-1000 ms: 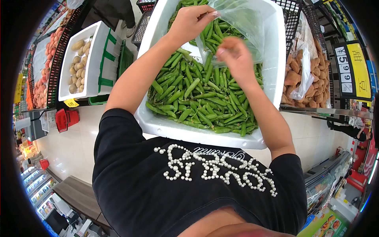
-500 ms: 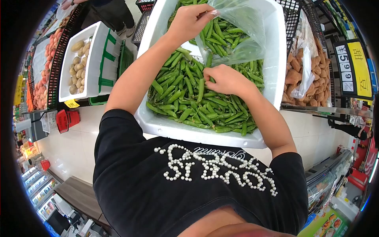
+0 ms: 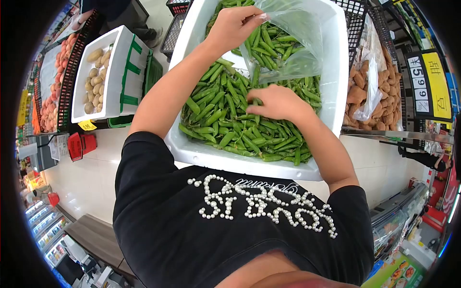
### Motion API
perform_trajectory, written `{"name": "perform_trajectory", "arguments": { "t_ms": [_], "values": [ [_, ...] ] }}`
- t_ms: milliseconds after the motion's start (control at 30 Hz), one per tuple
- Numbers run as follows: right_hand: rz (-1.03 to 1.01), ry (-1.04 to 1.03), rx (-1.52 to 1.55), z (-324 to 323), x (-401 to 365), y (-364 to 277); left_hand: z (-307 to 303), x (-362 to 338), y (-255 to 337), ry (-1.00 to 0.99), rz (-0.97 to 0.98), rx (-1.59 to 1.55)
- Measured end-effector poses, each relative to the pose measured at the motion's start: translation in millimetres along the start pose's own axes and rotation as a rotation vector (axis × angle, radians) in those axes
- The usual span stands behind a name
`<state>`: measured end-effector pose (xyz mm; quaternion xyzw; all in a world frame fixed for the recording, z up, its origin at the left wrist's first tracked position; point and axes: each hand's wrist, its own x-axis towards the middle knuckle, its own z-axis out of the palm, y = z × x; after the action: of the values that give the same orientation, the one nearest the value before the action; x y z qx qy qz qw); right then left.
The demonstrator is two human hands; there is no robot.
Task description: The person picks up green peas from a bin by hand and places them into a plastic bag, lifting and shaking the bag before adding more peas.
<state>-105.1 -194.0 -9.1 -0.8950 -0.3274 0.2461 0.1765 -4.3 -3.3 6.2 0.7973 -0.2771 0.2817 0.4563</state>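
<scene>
A white foam box is heaped with green pea pods. Across its far part spreads a clear plastic bag, with pods showing through it. My left hand pinches the bag's edge between thumb and fingers at the left of its mouth. Lower down, over the heap, my right hand is curled with thumb and fingers closed around a pea pod. Its fingers partly hide how many pods it has.
Left of the box stands a white foam box of potatoes. To the right are brown tubers under plastic and a yellow price sign. Black crates flank the pea box. At upper left a person's dark trousers show.
My right hand has shifted slightly down and its grip on the pods has altered. My left hand stays on the bag's edge. The person at upper left has moved.
</scene>
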Motion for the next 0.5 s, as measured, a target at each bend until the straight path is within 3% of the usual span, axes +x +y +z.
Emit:
{"name": "perform_trajectory", "arguments": {
  "t_ms": [33,167,267,367,467,500],
  "values": [
    [0.059,-0.097,-0.074,0.9,-2.1,-2.0,0.7,0.1,-2.2,0.0,-0.009,-0.015],
    [-0.113,-0.312,0.219,-4.2,8.3,15.4,1.3,0.3,-4.6,-0.008,-0.008,-0.004],
    [-0.038,-0.207,0.481,-15.9,4.0,13.4,1.6,1.1,-3.2,0.013,0.008,-0.015],
    [0.009,0.795,1.038,-14.7,15.3,12.7,1.4,0.7,-2.2,0.018,-0.009,-0.034],
    [-0.028,0.747,0.638,-11.0,9.3,10.8,0.8,0.8,0.8,-0.008,-0.048,-0.035],
    [-0.078,0.577,0.452,-6.9,11.4,15.9,0.1,1.7,2.4,-0.014,-0.048,-0.018]
  ]
}}
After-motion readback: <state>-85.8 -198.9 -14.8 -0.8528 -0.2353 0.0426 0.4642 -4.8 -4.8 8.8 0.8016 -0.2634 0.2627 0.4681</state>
